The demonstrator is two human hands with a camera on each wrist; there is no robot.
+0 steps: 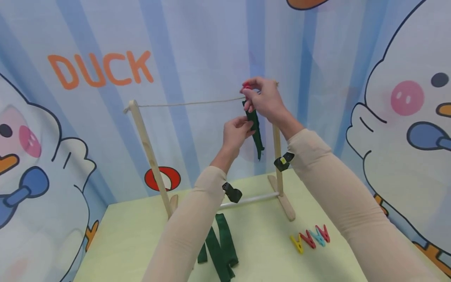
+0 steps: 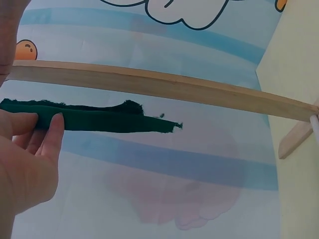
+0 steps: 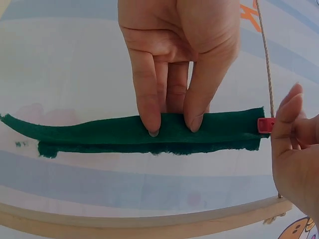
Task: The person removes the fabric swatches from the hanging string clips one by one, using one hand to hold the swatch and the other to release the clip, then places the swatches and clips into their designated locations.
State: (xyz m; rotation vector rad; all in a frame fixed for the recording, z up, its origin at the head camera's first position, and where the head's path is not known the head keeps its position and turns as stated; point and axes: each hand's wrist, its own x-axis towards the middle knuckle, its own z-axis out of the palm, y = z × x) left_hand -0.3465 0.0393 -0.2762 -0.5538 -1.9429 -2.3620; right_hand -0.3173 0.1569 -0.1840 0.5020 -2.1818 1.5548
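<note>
A narrow dark green cloth strip hangs from a thin rope, near the rope's right end. At its top edge, a red clothespin sits where cloth and rope meet. My right hand pinches that clothespin between thumb and fingers. Lower down, my left hand holds the strip partway along its length, the thumb and fingertips on the cloth in the right wrist view. The strip's lower end dangles free, with frayed edges in the left wrist view.
Wooden posts carry the rope at either side, joined low down by a white bar. More green strips lie on the pale yellow table. At the right are several clothespins in yellow, red and blue. A cartoon curtain hangs behind.
</note>
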